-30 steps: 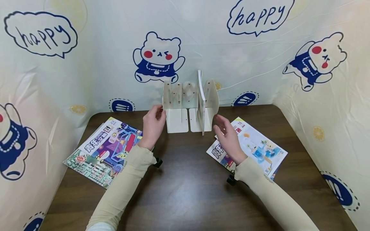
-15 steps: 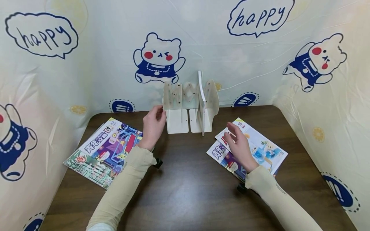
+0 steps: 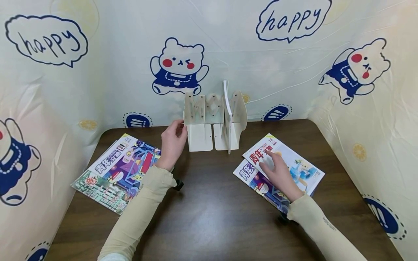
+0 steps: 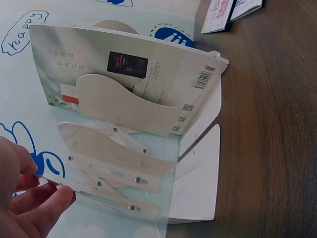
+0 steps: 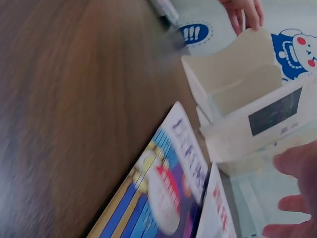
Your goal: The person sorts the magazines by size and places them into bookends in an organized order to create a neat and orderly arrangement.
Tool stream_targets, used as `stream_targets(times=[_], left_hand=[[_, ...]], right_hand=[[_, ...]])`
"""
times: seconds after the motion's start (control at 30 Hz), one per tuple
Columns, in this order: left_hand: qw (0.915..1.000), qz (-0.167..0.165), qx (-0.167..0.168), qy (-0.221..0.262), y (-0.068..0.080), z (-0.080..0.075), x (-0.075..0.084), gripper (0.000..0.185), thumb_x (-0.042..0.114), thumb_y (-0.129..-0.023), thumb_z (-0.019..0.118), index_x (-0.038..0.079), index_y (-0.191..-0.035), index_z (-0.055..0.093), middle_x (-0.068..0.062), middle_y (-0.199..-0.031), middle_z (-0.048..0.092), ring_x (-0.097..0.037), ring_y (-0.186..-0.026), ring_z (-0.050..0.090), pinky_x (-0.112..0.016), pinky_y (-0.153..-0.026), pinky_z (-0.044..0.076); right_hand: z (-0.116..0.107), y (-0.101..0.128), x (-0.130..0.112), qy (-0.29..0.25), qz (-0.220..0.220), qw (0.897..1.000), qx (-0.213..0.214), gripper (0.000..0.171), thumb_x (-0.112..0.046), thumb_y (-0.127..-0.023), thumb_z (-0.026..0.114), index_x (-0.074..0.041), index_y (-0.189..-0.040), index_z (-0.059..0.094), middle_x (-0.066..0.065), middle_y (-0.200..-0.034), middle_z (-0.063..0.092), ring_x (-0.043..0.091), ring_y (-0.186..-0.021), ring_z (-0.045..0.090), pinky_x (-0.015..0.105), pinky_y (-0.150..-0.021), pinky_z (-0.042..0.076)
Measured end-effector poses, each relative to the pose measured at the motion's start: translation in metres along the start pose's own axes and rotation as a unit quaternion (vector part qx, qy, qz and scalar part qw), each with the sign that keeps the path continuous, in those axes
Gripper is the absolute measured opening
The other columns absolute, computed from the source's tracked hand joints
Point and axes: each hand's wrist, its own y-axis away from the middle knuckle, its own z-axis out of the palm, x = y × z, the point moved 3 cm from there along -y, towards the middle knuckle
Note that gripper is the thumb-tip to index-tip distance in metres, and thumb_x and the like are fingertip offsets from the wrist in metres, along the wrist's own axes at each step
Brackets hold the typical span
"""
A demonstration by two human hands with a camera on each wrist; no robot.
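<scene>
A cream expandable book rack [image 3: 200, 137] stands at the back of the table, with crossed linkage bars at its rear. My left hand [image 3: 173, 143] pinches the edge of its left end plate between thumb and fingers, as the left wrist view confirms. One thin magazine [image 4: 163, 64] stands upright in the right part of the rack. My right hand [image 3: 281, 177], fingers loosely bent, is over a white magazine [image 3: 307, 170] with red title lettering. Under that one lies a purple magazine [image 3: 264, 185], partly covered. The right hand holds nothing.
More magazines [image 3: 111, 159] lie overlapping on the left side of the dark wooden table [image 3: 202, 217], partly behind the left forearm. A patterned cloth [image 3: 130, 65] with bear drawings hangs right behind the table and at both sides.
My right hand has moved from beside the rack's right end, rightward and toward me, over the white magazine. The left hand keeps its pinch on the rack.
</scene>
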Motion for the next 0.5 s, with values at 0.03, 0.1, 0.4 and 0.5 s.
stream_targets(times=[0.03, 0.1, 0.4, 0.5], left_hand=[[1.0, 0.001, 0.0, 0.001, 0.0, 0.0, 0.0, 0.034, 0.02, -0.105, 0.063, 0.008, -0.137, 0.063, -0.013, -0.13, 0.069, -0.029, -0.111, 0.07, -0.043, -0.096, 0.06], [1.0, 0.001, 0.0, 0.002, 0.0, 0.0, 0.0, 0.034, 0.02, -0.105, 0.063, 0.008, -0.137, 0.063, -0.014, -0.13, 0.069, -0.029, -0.111, 0.07, -0.043, -0.096, 0.059], [1.0, -0.004, -0.002, 0.002, 0.001, 0.0, 0.0, 0.035, 0.021, -0.105, 0.063, 0.009, -0.138, 0.062, -0.013, -0.131, 0.069, -0.029, -0.113, 0.069, -0.043, -0.096, 0.059], [1.0, -0.005, -0.003, 0.002, 0.001, 0.0, 0.0, 0.035, 0.021, -0.105, 0.063, 0.009, -0.138, 0.062, -0.013, -0.131, 0.069, -0.028, -0.113, 0.069, -0.043, -0.096, 0.059]], right_hand=[[0.0, 0.001, 0.002, 0.011, 0.004, 1.0, -0.011, 0.065, -0.032, -0.104, 0.063, 0.001, -0.155, 0.04, 0.03, -0.158, 0.039, 0.05, -0.149, 0.03, 0.066, -0.121, 0.025], [-0.001, 0.004, 0.006, 0.035, 0.017, 0.999, -0.032, 0.07, -0.035, -0.102, 0.065, 0.002, -0.155, 0.038, 0.033, -0.158, 0.036, 0.054, -0.149, 0.026, 0.069, -0.12, 0.023], [0.002, 0.011, 0.022, 0.126, 0.063, 0.987, -0.076, 0.093, -0.05, -0.094, 0.072, 0.003, -0.158, 0.032, 0.039, -0.158, 0.03, 0.059, -0.146, 0.024, 0.081, -0.114, 0.017], [0.004, 0.014, 0.026, 0.138, 0.069, 0.984, -0.087, 0.098, -0.057, -0.092, 0.072, 0.001, -0.16, 0.03, 0.039, -0.159, 0.026, 0.061, -0.146, 0.02, 0.086, -0.11, 0.012]])
